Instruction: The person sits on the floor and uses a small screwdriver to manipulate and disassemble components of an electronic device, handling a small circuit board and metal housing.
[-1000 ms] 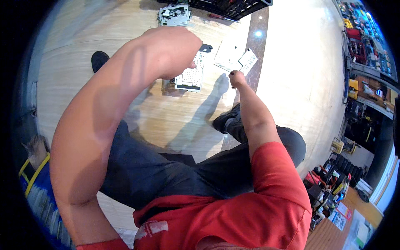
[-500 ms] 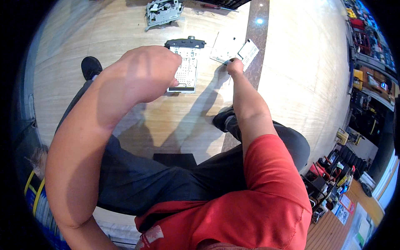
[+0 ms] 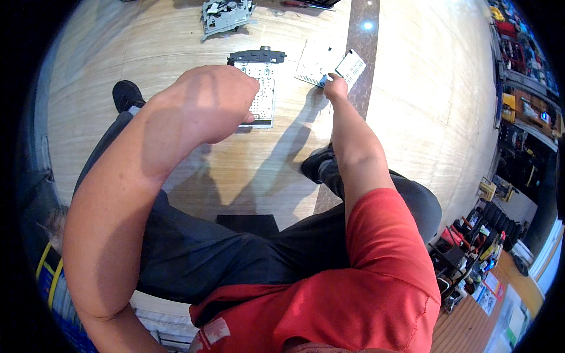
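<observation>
A car stereo [image 3: 266, 97] with a perforated silver chassis lies on the floor, its black front panel and knob facing away from me. My left hand [image 3: 220, 103] is closed around its left side, thumb near the close end; most of its fingers are hidden behind the back of the hand. To the right, my right hand [image 3: 336, 88] is at the near edge of a flat pale metal plate [image 3: 315, 62]. Its fingers are curled, and whatever is in them is too small to make out. A smaller slotted metal piece [image 3: 351, 67] rests beside that hand, at the plate's right.
A grey metal mechanism [image 3: 226, 16] sits farther off on the floor, and a screwdriver [image 3: 303, 5] lies at the far edge. My feet [image 3: 318, 163] flank the work. Tools crowd a bench [image 3: 468, 253] at the right, and wire spools [image 3: 50, 270] stand at the left.
My right hand has shifted slightly to the right along the plate, and its thumb shows more. The left hand stays on the car stereo. The whole view has moved a little.
</observation>
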A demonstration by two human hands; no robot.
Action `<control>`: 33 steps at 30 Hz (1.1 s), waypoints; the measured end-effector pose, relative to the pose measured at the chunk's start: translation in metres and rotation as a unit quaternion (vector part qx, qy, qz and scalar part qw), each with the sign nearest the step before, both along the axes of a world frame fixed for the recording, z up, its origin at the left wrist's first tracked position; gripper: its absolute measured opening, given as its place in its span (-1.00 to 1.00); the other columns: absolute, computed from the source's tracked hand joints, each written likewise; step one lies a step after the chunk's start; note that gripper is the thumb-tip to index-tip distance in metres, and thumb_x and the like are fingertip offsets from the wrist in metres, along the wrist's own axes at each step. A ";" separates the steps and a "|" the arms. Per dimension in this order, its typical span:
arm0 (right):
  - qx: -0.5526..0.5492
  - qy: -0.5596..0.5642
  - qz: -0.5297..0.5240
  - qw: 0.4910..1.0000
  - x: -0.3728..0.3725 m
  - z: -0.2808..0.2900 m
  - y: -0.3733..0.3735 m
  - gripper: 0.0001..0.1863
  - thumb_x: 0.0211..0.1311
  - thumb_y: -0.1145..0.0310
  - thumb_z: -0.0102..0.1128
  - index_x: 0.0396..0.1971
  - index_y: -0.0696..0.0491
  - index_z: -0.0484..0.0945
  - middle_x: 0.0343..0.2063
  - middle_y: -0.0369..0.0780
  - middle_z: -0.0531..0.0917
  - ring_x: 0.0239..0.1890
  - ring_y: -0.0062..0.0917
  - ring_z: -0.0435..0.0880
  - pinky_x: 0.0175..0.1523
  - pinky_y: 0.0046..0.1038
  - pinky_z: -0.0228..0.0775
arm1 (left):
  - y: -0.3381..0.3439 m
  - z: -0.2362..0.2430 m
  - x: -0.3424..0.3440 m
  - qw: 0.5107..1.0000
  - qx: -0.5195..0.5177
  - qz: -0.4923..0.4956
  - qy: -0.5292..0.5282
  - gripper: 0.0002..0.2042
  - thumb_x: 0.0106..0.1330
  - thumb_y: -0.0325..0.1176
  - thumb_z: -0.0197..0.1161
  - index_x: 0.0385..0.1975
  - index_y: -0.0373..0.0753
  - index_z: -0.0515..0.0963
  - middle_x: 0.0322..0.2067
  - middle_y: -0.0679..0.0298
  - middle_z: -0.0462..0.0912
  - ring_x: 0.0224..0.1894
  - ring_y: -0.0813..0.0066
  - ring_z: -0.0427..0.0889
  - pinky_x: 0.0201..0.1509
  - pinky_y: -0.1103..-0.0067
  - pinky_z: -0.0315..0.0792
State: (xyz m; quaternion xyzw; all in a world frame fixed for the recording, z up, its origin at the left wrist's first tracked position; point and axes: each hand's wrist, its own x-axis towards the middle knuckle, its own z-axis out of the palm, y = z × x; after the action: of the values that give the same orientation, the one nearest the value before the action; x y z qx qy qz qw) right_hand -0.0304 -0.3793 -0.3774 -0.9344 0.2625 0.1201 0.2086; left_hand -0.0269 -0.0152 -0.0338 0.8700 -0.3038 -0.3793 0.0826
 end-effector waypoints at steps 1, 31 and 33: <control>-0.010 0.002 0.025 1.000 0.002 -0.002 0.000 -0.57 0.21 0.30 0.16 0.10 -0.02 0.64 -0.08 0.03 0.71 0.03 -0.15 0.68 0.18 -0.30 0.47 | 0.001 -0.002 -0.001 1.000 0.001 -0.001 0.000 -0.72 0.30 -0.28 0.29 -0.16 -0.37 0.53 -0.21 -0.05 0.64 -0.04 -0.02 0.61 0.08 0.22 0.46; -0.013 -0.010 -0.016 1.000 0.000 0.000 0.007 -0.66 0.18 0.43 0.10 -0.06 0.07 0.69 -0.12 0.07 0.70 0.02 -0.12 0.67 0.17 -0.27 0.45 | 0.016 -0.014 -0.013 0.991 -0.099 -0.011 -0.089 -0.72 0.20 -0.34 0.39 -0.18 -0.36 0.57 -0.24 -0.01 0.67 -0.09 0.02 0.66 0.04 0.28 0.53; -0.013 -0.010 -0.019 1.000 0.000 -0.001 0.005 -0.67 0.19 0.40 0.11 -0.07 0.07 0.69 -0.12 0.06 0.71 0.01 -0.12 0.68 0.16 -0.26 0.46 | 0.012 -0.013 -0.011 0.995 -0.069 -0.011 -0.070 -0.72 0.19 -0.35 0.39 -0.19 -0.36 0.56 -0.25 -0.02 0.67 -0.10 0.01 0.66 0.03 0.27 0.52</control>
State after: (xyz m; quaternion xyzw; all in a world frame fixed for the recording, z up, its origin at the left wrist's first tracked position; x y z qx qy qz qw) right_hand -0.0307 -0.3740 -0.3784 -0.9329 0.2800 0.1031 0.2018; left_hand -0.0380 -0.0032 -0.0469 0.8834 -0.3440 -0.2961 0.1166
